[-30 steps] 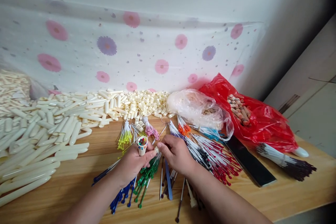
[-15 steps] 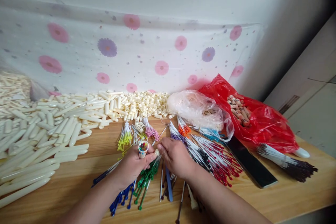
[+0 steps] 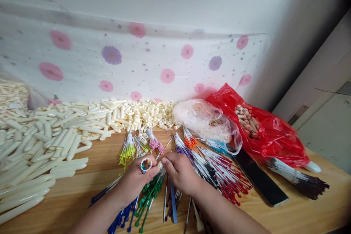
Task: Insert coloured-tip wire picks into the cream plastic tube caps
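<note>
My left hand [image 3: 137,179] is closed around a short white tube [image 3: 146,165], whose open top faces up and shows several coloured tips inside. Between the two hands sits a small cream plastic piece [image 3: 160,165]; the fingertips of my right hand [image 3: 178,172] pinch it, and the left fingers reach its other side. Its exact kind is unclear. Thin white sticks with green heads [image 3: 150,192] lie beneath the hands. Blue-headed sticks [image 3: 124,215] fan out under my left wrist, and purple-headed sticks [image 3: 183,147] lie just beyond my right hand.
Cream plastic tubes [image 3: 63,140] and short slotted rings [image 3: 153,113] are heaped along the back and left. To the right lie red-headed sticks [image 3: 230,179], a black flat bar [image 3: 260,177], a clear bag [image 3: 203,117], a red bag [image 3: 276,139] and a dark-tipped bundle [image 3: 298,179].
The white tube has tilted so its open top faces me more. Both hands stay together around the cream piece; the whole view has shifted slightly.
</note>
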The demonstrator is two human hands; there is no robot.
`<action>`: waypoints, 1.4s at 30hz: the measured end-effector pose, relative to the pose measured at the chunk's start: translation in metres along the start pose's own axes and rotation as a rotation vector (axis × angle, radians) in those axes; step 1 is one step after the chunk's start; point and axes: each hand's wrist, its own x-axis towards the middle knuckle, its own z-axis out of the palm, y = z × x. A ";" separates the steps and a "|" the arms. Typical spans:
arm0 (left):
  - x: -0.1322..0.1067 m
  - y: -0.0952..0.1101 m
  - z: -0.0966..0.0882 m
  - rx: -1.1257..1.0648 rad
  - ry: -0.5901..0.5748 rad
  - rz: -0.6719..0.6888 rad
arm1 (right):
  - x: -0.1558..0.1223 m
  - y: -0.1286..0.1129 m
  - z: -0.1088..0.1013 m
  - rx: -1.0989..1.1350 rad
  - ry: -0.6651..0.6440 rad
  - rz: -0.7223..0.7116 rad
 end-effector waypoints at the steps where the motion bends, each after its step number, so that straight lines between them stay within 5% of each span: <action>1: 0.000 0.000 0.000 -0.016 -0.004 -0.013 | 0.000 0.000 -0.001 -0.017 0.011 -0.020; 12: -0.002 0.015 0.003 0.009 0.072 -0.012 | -0.001 -0.003 -0.002 -0.043 0.040 -0.017; 20: -0.007 0.008 -0.006 -0.211 -0.231 -0.171 | -0.004 -0.003 -0.013 -0.293 0.058 -0.408; 29: -0.001 0.014 0.002 0.067 -0.036 -0.066 | -0.002 0.001 0.000 0.031 -0.039 -0.007; 32: -0.002 0.016 0.001 0.020 -0.028 -0.025 | -0.003 0.001 -0.002 0.027 0.015 -0.052; 37: -0.006 0.018 -0.006 -0.145 -0.231 -0.116 | -0.006 -0.002 -0.009 -0.057 0.025 -0.216; 42: -0.008 0.018 -0.005 -0.018 -0.169 -0.121 | -0.006 -0.002 -0.007 -0.075 0.019 -0.212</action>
